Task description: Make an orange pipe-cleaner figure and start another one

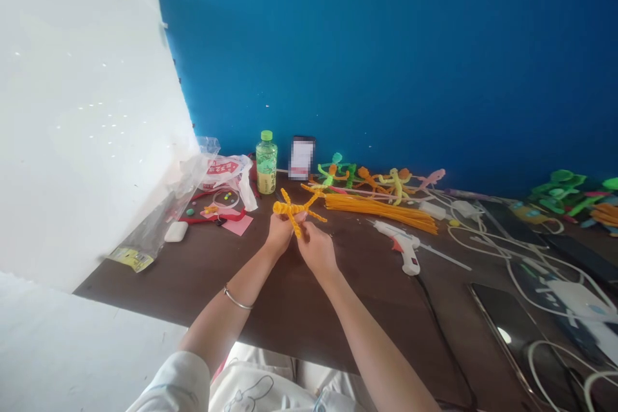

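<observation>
Both my hands meet over the middle of the dark table around an orange pipe-cleaner figure, which has a coiled head and several twisted limbs. My left hand grips it from the left, with its fingers partly hidden behind the figure. My right hand is closed on its lower right side, thumb toward the figure. Just beyond, to the right, lies a bundle of straight orange pipe cleaners. A white glue gun with a clear glue stick rests right of my right hand.
Behind stand a green-capped bottle and a propped phone. Finished pipe-cleaner figures lie along the blue wall. Plastic bags and a white case sit left. White cables and a large phone occupy the right.
</observation>
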`<state>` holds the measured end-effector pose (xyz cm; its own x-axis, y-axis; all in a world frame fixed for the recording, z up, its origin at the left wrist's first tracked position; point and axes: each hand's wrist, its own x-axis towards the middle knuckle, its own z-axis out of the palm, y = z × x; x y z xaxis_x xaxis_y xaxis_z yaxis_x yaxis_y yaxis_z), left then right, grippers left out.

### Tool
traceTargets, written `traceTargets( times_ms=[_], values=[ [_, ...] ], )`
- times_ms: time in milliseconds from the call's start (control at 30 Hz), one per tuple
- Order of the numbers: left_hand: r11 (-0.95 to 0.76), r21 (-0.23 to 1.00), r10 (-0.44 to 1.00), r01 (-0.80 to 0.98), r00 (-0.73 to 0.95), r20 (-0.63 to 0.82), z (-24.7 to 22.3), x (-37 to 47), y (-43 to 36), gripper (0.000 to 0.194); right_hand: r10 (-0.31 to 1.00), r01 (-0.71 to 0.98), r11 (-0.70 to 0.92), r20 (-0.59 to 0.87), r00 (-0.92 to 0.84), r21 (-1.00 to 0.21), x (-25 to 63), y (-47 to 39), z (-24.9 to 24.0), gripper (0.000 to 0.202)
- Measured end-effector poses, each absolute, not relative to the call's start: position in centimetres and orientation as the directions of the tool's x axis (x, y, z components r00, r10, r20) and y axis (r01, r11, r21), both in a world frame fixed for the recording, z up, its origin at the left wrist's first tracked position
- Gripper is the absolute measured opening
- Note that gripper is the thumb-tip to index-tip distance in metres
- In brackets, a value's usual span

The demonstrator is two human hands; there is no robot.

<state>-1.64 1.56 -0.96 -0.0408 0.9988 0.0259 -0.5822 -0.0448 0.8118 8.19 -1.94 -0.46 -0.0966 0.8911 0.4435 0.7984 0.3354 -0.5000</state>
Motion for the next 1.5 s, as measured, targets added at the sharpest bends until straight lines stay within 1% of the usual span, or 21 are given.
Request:
traceTargets(
  times_ms=[67, 167, 233, 300, 467, 600, 700, 800, 933, 1133, 1200, 1300, 1400, 1500],
  values=[
    [-0.028, 0.794, 0.999, -0.607, -0.052, -0.004, -0.8, -1.7, 1.6, 0.022, 0.904, 0.698, 0.34, 0.424, -0.057, -0.63, 8.1, -1.9, -0.5, 0.024],
    [-0.011, 0.753, 0.999, -0.658, -0.04, -0.02, -0.5, -1.8, 1.7, 0.02, 0.957, 0.464, 0.254, 0.291, 0.009, -0.849, 8.0, -1.5, -0.7, 0.026],
    [-0.004, 0.741, 1.0, -0.671, -0.016, -0.008, -0.4, -1.9, 1.6, 0.02, 0.977, 0.325, 0.196, 0.214, 0.022, -0.925, 8.0, -1.2, -0.9, 0.028],
    [-0.001, 0.735, 1.0, -0.678, 0.001, 0.002, -0.3, -1.9, 1.6, 0.019, 0.983, 0.249, 0.167, 0.182, 0.039, -0.954, 8.2, -0.9, -1.0, 0.03],
    [0.039, 0.704, 0.999, -0.709, 0.011, -0.044, 0.1, -1.9, 1.4, 0.019, 0.993, 0.165, 0.087, 0.1, 0.069, -0.982, 8.9, -0.4, -0.8, 0.034],
    [0.067, 0.691, 0.997, -0.72, 0.027, -0.069, 0.1, -1.9, 1.4, 0.019, 0.997, 0.077, 0.057, 0.061, 0.053, -0.995, 9.7, 0.0, -0.7, 0.037],
    [0.071, 0.714, 0.997, -0.696, 0.038, -0.062, -0.2, -2.0, 1.5, 0.02, 0.999, -0.011, 0.03, 0.03, 0.013, -0.999, 10.5, 0.3, -0.5, 0.039],
    [0.064, 0.766, 0.996, -0.639, 0.085, -0.012, -0.6, -2.2, 1.6, 0.019, 0.998, -0.09, -0.014, -0.009, -0.056, -0.996, 11.3, 0.4, 0.1, 0.035],
    [0.051, 0.817, 0.987, -0.575, 0.152, 0.045, -0.6, -2.4, 1.5, 0.02, 0.991, -0.078, -0.094, -0.085, -0.107, -0.993, 12.4, 0.2, 1.1, 0.029],
    [-0.015, 0.876, 0.991, -0.482, 0.11, 0.077, -0.8, -2.6, 1.7, 0.023, 0.983, -0.138, -0.163, -0.15, -0.103, -0.977, 12.8, 0.1, 1.5, 0.025],
    [-0.017, 0.876, 0.994, -0.482, 0.085, 0.067, -1.0, -2.6, 1.8, 0.024, 0.983, -0.14, -0.169, -0.157, -0.096, -0.976, 12.6, 0.0, 1.5, 0.025],
    [0.016, 0.845, 0.997, -0.534, 0.076, 0.029, -1.2, -2.6, 2.0, 0.027, 0.977, -0.144, -0.18, -0.16, -0.139, -0.973, 12.2, -0.2, 1.7, 0.028],
    [0.007, 0.86, 0.99, -0.51, 0.122, 0.064, -1.2, -2.6, 2.0, 0.024, 0.973, -0.158, -0.183, -0.156, -0.173, -0.97, 11.8, -0.5, 2.0, 0.031],
    [-0.012, 0.88, 0.984, -0.475, 0.152, 0.096, -1.0, -2.6, 1.9, 0.021, 0.981, -0.204, -0.166, -0.14, -0.135, -0.965, 11.5, -0.7, 2.1, 0.031]
  ],
)
